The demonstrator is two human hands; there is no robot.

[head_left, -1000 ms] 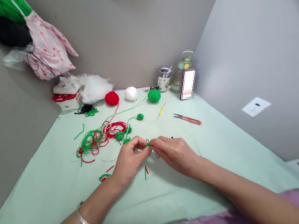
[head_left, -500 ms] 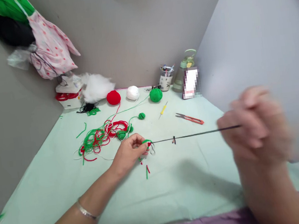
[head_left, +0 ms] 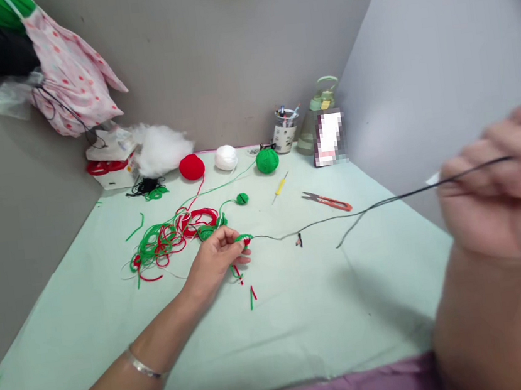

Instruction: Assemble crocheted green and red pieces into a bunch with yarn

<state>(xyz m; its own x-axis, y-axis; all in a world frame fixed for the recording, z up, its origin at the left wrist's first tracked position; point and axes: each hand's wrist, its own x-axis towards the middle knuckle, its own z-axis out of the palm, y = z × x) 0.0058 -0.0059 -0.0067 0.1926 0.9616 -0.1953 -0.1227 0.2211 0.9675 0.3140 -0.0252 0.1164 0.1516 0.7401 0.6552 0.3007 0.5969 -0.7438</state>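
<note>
My left hand (head_left: 214, 261) rests on the pale green table cover (head_left: 304, 316) and pinches a small green and red crochet piece (head_left: 244, 240). A black thread (head_left: 385, 201) runs from that piece to the right, slack in the middle, with a loose tail hanging down. My right hand (head_left: 508, 202), blurred and raised close to the camera at the far right, is closed on the thread's other end. A tangle of green and red yarn (head_left: 171, 237) lies just left of my left hand.
Red (head_left: 191, 166), white (head_left: 226, 157) and green yarn balls (head_left: 267, 160) sit near the back wall beside white stuffing (head_left: 160, 149). Orange-handled snips (head_left: 328, 200), a yellow tool (head_left: 281, 187), a pen cup (head_left: 284, 131) and a bottle (head_left: 317, 115) stand at the back right.
My right hand pulled away from the crochet piece, up and to the right, drawing the black thread out long. The left hand stayed in place holding the piece.
</note>
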